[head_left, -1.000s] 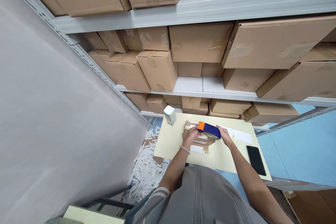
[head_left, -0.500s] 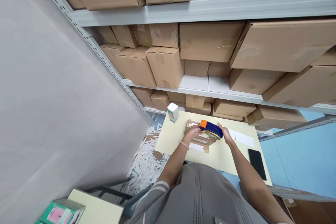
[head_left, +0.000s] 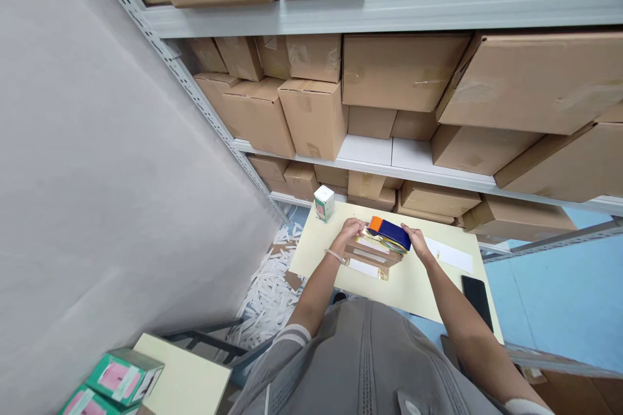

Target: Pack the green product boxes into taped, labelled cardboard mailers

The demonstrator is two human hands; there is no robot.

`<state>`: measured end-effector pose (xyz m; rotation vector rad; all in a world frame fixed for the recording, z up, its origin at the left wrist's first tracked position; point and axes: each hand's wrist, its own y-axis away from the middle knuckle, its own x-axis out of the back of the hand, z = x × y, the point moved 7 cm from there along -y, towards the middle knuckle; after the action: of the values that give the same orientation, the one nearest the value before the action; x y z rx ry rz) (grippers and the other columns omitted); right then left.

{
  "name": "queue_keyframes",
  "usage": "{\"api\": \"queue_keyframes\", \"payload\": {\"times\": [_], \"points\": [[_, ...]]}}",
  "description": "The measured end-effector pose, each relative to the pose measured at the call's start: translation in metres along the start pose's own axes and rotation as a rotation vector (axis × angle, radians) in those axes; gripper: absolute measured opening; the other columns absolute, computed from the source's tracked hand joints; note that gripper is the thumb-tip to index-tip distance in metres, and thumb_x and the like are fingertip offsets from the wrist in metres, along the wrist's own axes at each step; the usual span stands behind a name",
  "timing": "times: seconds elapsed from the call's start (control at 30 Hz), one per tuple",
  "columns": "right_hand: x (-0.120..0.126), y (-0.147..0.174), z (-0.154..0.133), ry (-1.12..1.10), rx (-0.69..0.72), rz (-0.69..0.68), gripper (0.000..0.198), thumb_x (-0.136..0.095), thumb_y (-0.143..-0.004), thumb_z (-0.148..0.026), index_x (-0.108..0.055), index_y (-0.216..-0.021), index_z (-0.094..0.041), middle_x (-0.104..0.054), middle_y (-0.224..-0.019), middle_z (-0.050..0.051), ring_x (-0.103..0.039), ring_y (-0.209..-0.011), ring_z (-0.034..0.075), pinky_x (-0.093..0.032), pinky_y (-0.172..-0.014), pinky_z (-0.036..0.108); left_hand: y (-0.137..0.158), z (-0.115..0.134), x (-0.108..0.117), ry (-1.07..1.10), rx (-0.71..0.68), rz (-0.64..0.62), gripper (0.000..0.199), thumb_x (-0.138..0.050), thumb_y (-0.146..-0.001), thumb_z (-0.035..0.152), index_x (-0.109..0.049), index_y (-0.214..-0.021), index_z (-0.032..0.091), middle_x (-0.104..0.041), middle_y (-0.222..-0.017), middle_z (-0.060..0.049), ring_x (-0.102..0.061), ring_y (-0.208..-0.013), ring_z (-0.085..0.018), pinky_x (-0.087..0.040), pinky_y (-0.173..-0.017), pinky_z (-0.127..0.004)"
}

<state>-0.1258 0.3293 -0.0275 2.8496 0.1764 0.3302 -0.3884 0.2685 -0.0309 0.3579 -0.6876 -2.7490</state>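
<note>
Tape dispenser [head_left: 392, 233], probably stiff, light; its blue end [head_left: 402, 237] suits gripping, as your right hand [head_left: 415, 240] does. Your left hand [head_left: 352, 228]: can't tell if pinching.

Right hand [head_left: 415, 240] is gripping the blue end of a blue-and-orange tape dispenser [head_left: 393, 233] over a cardboard carton [head_left: 357, 251]. Left hand [head_left: 352, 228] is sitting just beside the orange end; can't tell what its fingers are pinching. Carton is resting on a cream table [head_left: 311, 246]. White-and-green box [head_left: 324, 205] is standing near the far left corner, black tablet [head_left: 477, 301] lying by the right edge. Boxed-up rack [head_left: 335, 14] is standing behind.
</note>
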Motion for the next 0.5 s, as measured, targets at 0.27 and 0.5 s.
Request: {"api": "queue_keyframes", "payload": {"times": [0.27,0.5], "points": [[0.010,0.005,0.010,0.007,-0.014,0.047,0.053,-0.065,-0.062,-0.069,-0.051,-0.044,-0.021,-0.048,-0.044,-0.002,-0.043,-0.049,0.014,-0.036,-0.056,0.030,-0.011,0.014,0.086,-0.033,-0.003,0.227,0.028,-0.078,-0.073,0.025,-0.051,-0.068,0.019,-0.048,-0.057,0.004,-0.052,-0.057,-0.009,-0.056,-0.069,-0.027],[0.004,0.007,0.009,0.033,-0.002,0.051,0.052,-0.063,-0.064,-0.067,-0.048,-0.044,-0.022,-0.045,-0.044,-0.002,-0.040,-0.049,0.013,-0.035,-0.054,0.030,-0.009,-0.019,0.080,-0.002,0.039,0.261,0.036,-0.079,-0.074,0.037,-0.048,-0.067,0.020,-0.047,-0.054,0.005,-0.053,-0.059,-0.010,-0.056,-0.075,-0.028]]}}
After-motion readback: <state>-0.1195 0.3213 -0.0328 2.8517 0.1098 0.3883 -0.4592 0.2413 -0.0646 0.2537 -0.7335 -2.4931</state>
